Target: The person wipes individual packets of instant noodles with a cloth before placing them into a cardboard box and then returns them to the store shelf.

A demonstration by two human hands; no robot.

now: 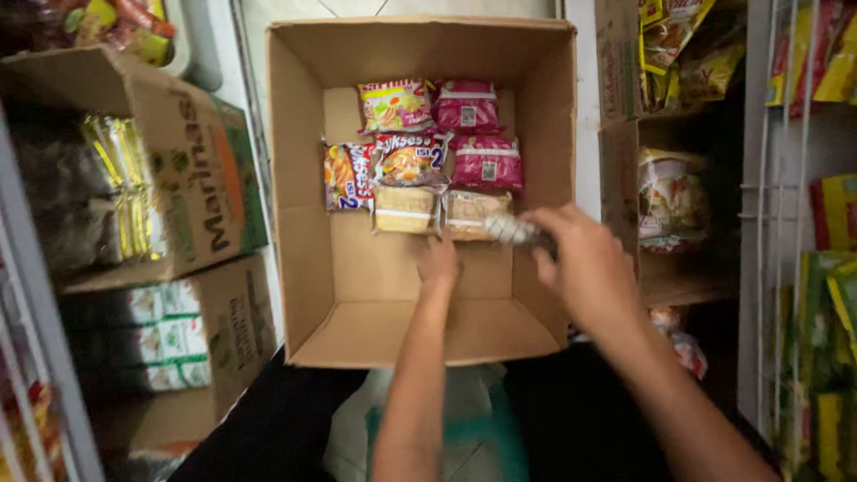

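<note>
Left hand [437, 261] fingers hidden, curled under beige packet [406, 210] inside cardboard box [308, 268]. Right hand [585, 268] covers part of blurred, unidentifiable silvery packet [511, 230]. Wire rack [803, 223] right of box cut off by edge.

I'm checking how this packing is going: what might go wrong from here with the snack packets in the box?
The right hand grips a blurred packet loosely by one end over the cardboard box; it may slip or land crooked on the tan packets. The left hand presses beside those packets, so it might nudge the neat rows askew. The box sits partly on the person's lap and might tip.
</note>
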